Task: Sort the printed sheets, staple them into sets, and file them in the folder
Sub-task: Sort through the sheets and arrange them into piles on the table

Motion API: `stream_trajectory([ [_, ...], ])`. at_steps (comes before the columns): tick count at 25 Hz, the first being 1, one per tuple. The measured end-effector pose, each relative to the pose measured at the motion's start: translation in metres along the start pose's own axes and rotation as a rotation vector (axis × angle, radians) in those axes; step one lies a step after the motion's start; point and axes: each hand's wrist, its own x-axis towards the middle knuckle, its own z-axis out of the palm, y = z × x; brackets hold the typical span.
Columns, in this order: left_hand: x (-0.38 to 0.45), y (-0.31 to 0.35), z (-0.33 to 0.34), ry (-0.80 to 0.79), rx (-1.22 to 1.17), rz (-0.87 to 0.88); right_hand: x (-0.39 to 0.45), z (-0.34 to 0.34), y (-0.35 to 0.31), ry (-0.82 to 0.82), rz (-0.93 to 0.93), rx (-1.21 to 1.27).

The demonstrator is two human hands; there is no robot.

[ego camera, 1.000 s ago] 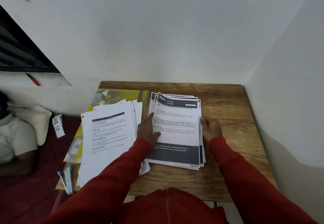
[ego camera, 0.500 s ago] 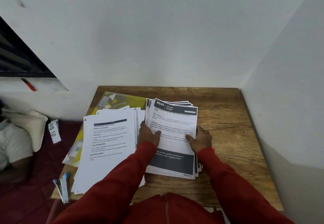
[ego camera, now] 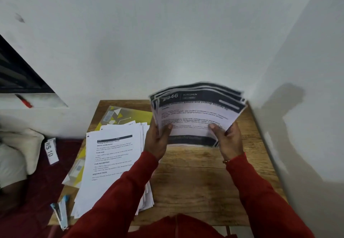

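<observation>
Filling the near centre, wooden table [ego camera: 195, 185] pushed into a white wall corner. Left side of it: big loose pile of white printed sheets [ego camera: 111, 163], top page with black header bar and bold headings, pile overhanging the near-left edge. Under and beyond that pile, yellow folder [ego camera: 137, 115], mostly covered, far corner showing.

Raised stack of dark-banded sheets [ego camera: 197, 114] held clear of the table at far right, fanned and motion-blurred, top page reads "KITCHEN" with a partly legible number. Left hand [ego camera: 158, 139] grips the stack's left edge, thumb on the front face, fingers curled behind. Right hand [ego camera: 227, 139] grips the lower right edge, thumb on the front, fingers wrapped behind; a thin bracelet [ego camera: 226, 161] at the wrist. Both arms in red sleeves reach forward from the near edge, forearms angled inward.

Off the table, left: blue-and-silver stapler [ego camera: 61, 212] at the near-left corner, white tag "WS 10" [ego camera: 50, 151] on dark red floor.
</observation>
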Motion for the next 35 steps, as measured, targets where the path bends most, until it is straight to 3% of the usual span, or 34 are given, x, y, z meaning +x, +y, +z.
stream_trajectory([
  [5,-0.013,0.019,0.008,0.027,-0.019,0.103,-0.013,-0.003,-0.014,-0.046,-0.087,0.014],
  [8,-0.013,0.020,0.014,0.052,-0.027,0.074,-0.017,-0.007,-0.010,-0.028,-0.128,-0.038],
  [13,-0.010,-0.002,0.017,0.086,0.089,-0.017,-0.020,-0.004,0.008,-0.055,-0.044,-0.160],
  [17,-0.008,-0.006,0.025,0.106,0.032,-0.099,-0.020,-0.022,0.016,-0.024,-0.042,-0.248],
  [24,-0.010,-0.007,0.088,-0.220,0.009,-0.381,-0.012,-0.103,0.041,0.317,0.178,-0.509],
  [31,-0.034,-0.069,0.145,-0.596,0.375,-0.320,-0.009,-0.160,0.072,0.324,0.408,-0.670],
  [35,-0.044,-0.042,0.139,-0.546,0.435,-0.362,-0.016,-0.163,0.076,0.302,0.393,-0.901],
])
